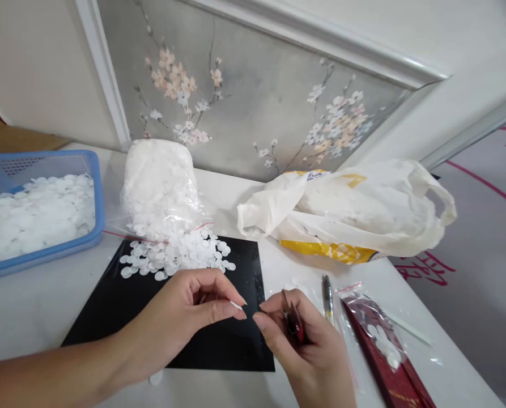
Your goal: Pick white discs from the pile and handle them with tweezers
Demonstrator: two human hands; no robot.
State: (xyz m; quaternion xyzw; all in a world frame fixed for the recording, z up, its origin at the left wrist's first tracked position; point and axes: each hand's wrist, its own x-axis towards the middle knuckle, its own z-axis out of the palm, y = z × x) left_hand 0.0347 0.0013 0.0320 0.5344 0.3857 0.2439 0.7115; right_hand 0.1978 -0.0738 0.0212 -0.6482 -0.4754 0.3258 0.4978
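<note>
Above a black sheet (219,345), my left hand (205,303) pinches a small white disc (236,305) edge-on between thumb and forefinger. Just to its right, my right hand (307,340) is closed around small red-handled snips (293,320), whose blades point up. The right thumb and forefinger tips are a little apart and do not touch the disc. Many loose white discs (176,255) are heaped on the upper part of the sheet, at the mouth of a clear plastic bag (159,175) filled with more.
A blue basket (98,198) of white discs stands at the left. Behind the hands lies a white and yellow plastic bag (354,209). At the right are a pen (327,297), a dark red packet (378,362) and a small clear bag (380,328) with discs.
</note>
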